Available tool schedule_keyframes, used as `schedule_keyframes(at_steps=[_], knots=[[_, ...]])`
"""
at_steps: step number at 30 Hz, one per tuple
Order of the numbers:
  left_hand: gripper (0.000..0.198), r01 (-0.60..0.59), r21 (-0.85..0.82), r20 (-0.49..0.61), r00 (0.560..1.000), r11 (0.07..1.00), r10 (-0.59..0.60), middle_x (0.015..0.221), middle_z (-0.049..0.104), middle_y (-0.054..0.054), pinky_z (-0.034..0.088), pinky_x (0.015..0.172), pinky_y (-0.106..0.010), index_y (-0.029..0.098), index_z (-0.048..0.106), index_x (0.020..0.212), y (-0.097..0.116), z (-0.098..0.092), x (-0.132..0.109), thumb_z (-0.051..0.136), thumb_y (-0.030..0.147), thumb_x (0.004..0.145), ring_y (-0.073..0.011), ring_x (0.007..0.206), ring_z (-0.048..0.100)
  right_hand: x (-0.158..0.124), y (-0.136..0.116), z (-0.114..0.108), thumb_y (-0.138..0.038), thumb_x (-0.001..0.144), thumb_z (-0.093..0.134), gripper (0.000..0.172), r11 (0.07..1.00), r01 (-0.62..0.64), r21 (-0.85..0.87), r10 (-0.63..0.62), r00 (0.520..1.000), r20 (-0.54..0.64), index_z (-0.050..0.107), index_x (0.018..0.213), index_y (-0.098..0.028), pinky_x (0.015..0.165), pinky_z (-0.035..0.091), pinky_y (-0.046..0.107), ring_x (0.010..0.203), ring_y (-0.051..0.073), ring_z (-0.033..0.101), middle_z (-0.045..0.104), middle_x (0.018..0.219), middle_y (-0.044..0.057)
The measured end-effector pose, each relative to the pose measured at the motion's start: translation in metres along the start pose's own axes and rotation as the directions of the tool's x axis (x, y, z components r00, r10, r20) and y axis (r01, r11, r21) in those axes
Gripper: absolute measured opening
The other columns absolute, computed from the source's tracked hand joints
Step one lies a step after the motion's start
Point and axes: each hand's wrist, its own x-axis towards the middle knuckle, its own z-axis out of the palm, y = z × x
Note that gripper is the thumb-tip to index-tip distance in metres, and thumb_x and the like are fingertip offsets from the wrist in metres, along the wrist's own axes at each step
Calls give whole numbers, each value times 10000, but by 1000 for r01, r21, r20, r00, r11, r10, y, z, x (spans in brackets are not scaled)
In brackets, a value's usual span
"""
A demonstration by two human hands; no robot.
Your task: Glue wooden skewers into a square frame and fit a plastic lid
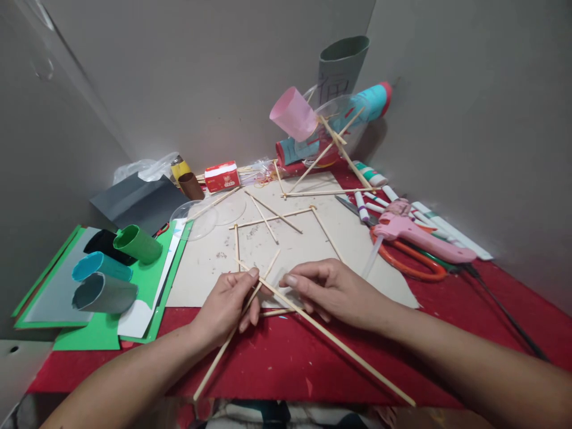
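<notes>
My left hand [232, 298] pinches two wooden sticks where they cross in an X. One long stick [348, 338] slants down to the right, and the other stick [214, 364] slants down to the left. Close beside the crossing, my right hand [330, 289] has its fingers curled and its thumb near the fingertips. A pale, translucent blur shows by that thumb; I cannot make out what it is. Beyond my hands, a stick frame [274, 219] with tied corners lies partly on the beige board [205, 280]. Loose sticks [263, 217] lie inside and behind it.
At right lie a pink glue gun [415, 238], orange-handled scissors [420, 274] and markers [388, 193]. Behind stands a stick structure [330, 143] with a pink paper cup [292, 113]. Paper tubes [111, 292] rest on green sheets [89, 336] at left. Grey walls enclose the red-covered table [277, 369].
</notes>
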Motion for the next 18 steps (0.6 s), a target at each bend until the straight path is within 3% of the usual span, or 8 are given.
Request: schedule_keyframes(at_steps=[4,10,18], knots=[[467,-7,-7,-4,1000,1000,7,351,489,35,196,315,-176,121,634,730,0,0,0,473,537,867,-52,249,295,-1,0,0,-601,836,484,484,1000,13,1,-13,1000,13,620,758,-143,401,331,205,397,76,410,489,518,-35],[488,-6,7,-14,1000,1000,6,345,476,37,197,322,-175,120,616,689,1,0,0,482,557,859,-45,251,293,-2,-1,1,-514,865,488,431,986,128,-111,-122,991,63,642,720,-139,506,300,229,549,100,363,400,565,-31],[488,-3,-5,-18,1000,1000,3,375,509,33,198,318,-178,103,658,812,-3,-1,2,457,543,874,-53,259,311,-2,-1,4,-425,849,523,348,987,96,-128,-82,991,107,650,719,-128,487,249,231,515,89,333,372,531,-49]])
